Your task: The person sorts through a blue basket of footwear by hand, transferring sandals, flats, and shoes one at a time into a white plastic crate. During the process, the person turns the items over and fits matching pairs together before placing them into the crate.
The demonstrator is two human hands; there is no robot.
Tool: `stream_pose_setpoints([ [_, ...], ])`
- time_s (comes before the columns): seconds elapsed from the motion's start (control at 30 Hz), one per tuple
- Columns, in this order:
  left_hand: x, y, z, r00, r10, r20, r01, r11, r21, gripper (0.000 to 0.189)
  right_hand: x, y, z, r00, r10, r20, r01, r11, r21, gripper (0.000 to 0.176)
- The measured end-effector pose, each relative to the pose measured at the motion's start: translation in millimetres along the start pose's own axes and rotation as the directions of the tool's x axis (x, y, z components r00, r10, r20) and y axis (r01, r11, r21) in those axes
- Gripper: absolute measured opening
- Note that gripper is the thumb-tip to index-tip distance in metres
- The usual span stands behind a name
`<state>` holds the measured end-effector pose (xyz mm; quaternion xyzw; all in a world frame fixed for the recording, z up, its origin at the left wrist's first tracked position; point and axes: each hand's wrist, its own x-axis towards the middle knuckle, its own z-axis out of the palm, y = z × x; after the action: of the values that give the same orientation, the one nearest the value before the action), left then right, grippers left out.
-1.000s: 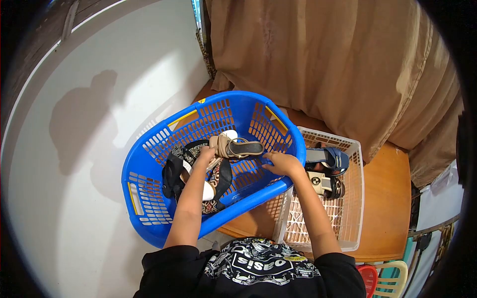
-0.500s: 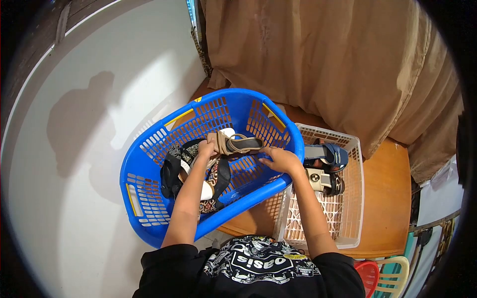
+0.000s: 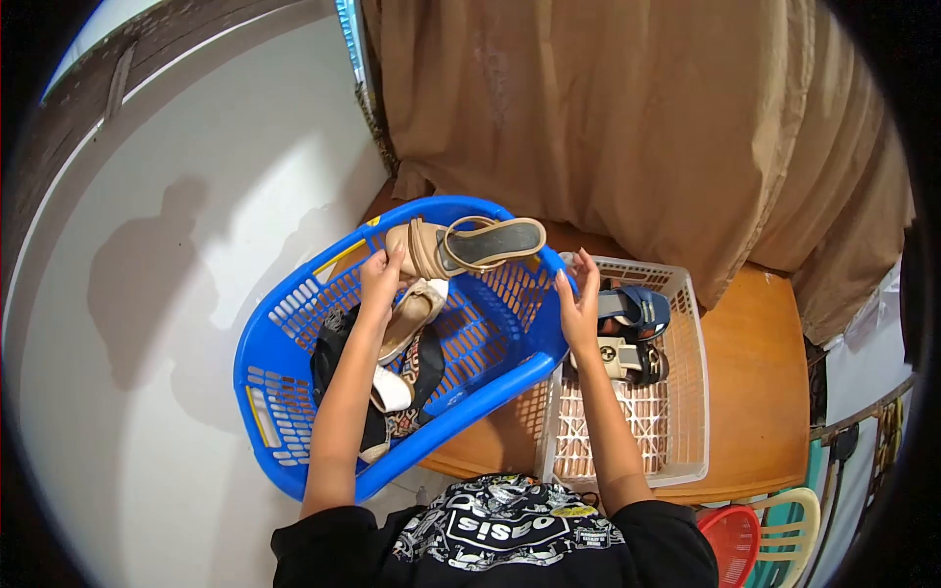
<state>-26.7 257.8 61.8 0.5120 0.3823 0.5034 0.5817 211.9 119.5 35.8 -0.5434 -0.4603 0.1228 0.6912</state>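
Note:
A beige strappy sandal (image 3: 495, 244) with a dark insole is held up over the blue basket (image 3: 453, 397). My left hand (image 3: 379, 280) grips it at its beige left end. My right hand (image 3: 581, 302) is off the sandal, beside the basket's right rim, with its fingers apart. Inside the basket lie another beige shoe (image 3: 412, 318), a white-strapped one (image 3: 392, 390) and several dark and patterned shoes. To the right, a white crate (image 3: 698, 392) holds a navy sandal (image 3: 642, 312) and a cream-strapped sandal (image 3: 618, 358).
Both containers rest on an orange-brown wooden table (image 3: 760, 382). A brown curtain (image 3: 588, 118) hangs behind, and a white wall (image 3: 147, 323) stands at the left. At the lower right are a red item (image 3: 730, 541) and a cream chair back (image 3: 806, 519).
The beige sandal has risen from inside the basket to above its rim in my left hand. My right hand has let go of its right end and moved slightly right.

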Motion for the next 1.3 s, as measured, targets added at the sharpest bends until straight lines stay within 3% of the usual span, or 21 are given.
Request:
stream_pose_setpoints([
  [0.1,-26.0,22.3,36.0,0.991,-0.038,0.131,0.048,0.996,-0.072,0.026,-0.2,-11.7,-14.3,0.978,0.208,0.001,-0.199,0.936,0.29,0.051],
  [0.17,-34.1,17.8,53.2,0.976,-0.058,0.209,0.075,0.995,-0.071,0.026,1.0,-25.8,-28.5,0.976,0.218,-0.004,-0.203,0.915,0.349,0.049],
  [0.3,-55.9,8.7,86.5,0.911,-0.144,0.387,0.16,0.987,-0.009,0.025,-3.5,-41.4,-71.4,0.937,0.293,-0.189,-0.227,0.924,0.307,0.043],
  [0.37,-60.5,-4.9,100.4,0.826,-0.209,0.523,0.217,0.975,0.046,0.027,-13.5,-42.8,-102.7,0.948,0.299,-0.106,-0.248,0.907,0.341,0.041],
  [0.43,-70.9,-12.5,123.5,0.796,-0.156,0.585,0.138,0.988,0.075,0.026,-23.4,-44.3,-122.3,0.941,0.248,-0.232,-0.157,0.924,0.35,0.037],
  [0.5,-80.4,-14.3,145.0,0.733,-0.176,0.656,0.125,0.984,0.125,0.028,-33.1,-43.2,-146.2,0.898,0.281,-0.338,-0.163,0.927,0.337,0.036],
  [0.57,-93.8,-22.9,168.0,0.675,-0.197,0.711,0.262,0.965,0.019,0.029,-41.0,-15.6,-179.4,0.86,0.338,-0.382,-0.19,0.908,0.374,0.035],
  [0.6,-104.2,-13.9,178.5,0.64,-0.295,0.71,0.338,0.937,0.085,0.031,-42.9,-13.5,-189.5,0.818,0.39,-0.423,-0.212,0.888,0.409,0.035],
  [0.67,-114.1,-18.3,197.8,0.547,-0.509,0.664,0.526,0.827,0.201,0.038,-45.2,2.7,-204.3,0.712,0.455,-0.535,-0.238,0.873,0.426,0.036],
  [0.7,-114.1,-33.0,208.6,0.482,-0.62,0.62,0.632,0.735,0.244,0.044,-47.4,16.5,-212.9,0.707,0.451,-0.545,-0.233,0.876,0.422,0.036],
  [0.77,-124.0,-36.1,233.7,0.435,-0.669,0.602,0.693,0.676,0.25,0.053,-53.1,46.1,-228.4,0.631,0.551,-0.546,-0.44,0.834,0.333,0.037],
  [0.83,-123.6,-62.8,256.8,0.547,-0.717,0.433,0.704,0.673,0.225,0.058,-56.8,68.2,-229.7,0.64,0.551,-0.536,-0.455,0.833,0.314,0.039],
  [0.87,-127.4,-77.4,266.0,0.543,-0.717,0.437,0.706,0.671,0.226,0.058,-58.6,74.1,-228.7,0.624,0.622,-0.473,-0.519,0.783,0.344,0.04],
  [0.9,-131.8,-86.2,275.0,0.687,-0.67,0.282,0.656,0.738,0.158,0.064,-58.9,81.7,-228.9,0.604,0.686,-0.407,-0.578,0.728,0.369,0.042],
  [0.93,-134.6,-93.5,282.1,0.795,-0.597,0.109,0.588,0.802,0.105,0.07,-62.1,117.7,-235.1,0.647,0.669,-0.367,-0.506,0.736,0.449,0.042],
  [0.97,-135.9,-100.3,286.8,0.793,-0.599,0.111,0.59,0.801,0.105,0.07,-65.2,135.4,-237.5,0.656,0.65,-0.383,-0.532,0.758,0.376,0.043],
  [1.03,-135.6,-114.0,293.1,0.753,-0.642,-0.145,0.655,0.71,0.258,0.075,-67.6,144.1,-237.4,0.684,0.599,-0.416,-0.62,0.778,0.099,0.043],
  [1.07,-133.6,-120.9,294.7,0.716,-0.671,-0.192,0.697,0.676,0.24,0.076,-70.6,147.3,-239.4,0.682,0.6,-0.418,-0.621,0.777,0.101,0.043],
  [1.13,-127.0,-168.6,289.8,0.719,-0.661,-0.215,0.693,0.654,0.304,0.084,-69.7,118.9,-228.4,0.798,0.451,-0.4,-0.567,0.786,-0.246,0.041],
  [1.2,-131.2,-164.7,277.3,0.715,-0.667,-0.207,0.679,0.594,0.433,0.088,-68.0,104.8,-221.7,0.799,0.469,-0.376,-0.561,0.808,-0.183,0.04],
  [1.3,-135.7,-160.0,265.5,0.722,-0.677,-0.146,0.67,0.63,0.391,0.083,-67.1,115.0,-222.8,0.798,0.487,-0.354,-0.551,0.829,-0.101,0.04],
])
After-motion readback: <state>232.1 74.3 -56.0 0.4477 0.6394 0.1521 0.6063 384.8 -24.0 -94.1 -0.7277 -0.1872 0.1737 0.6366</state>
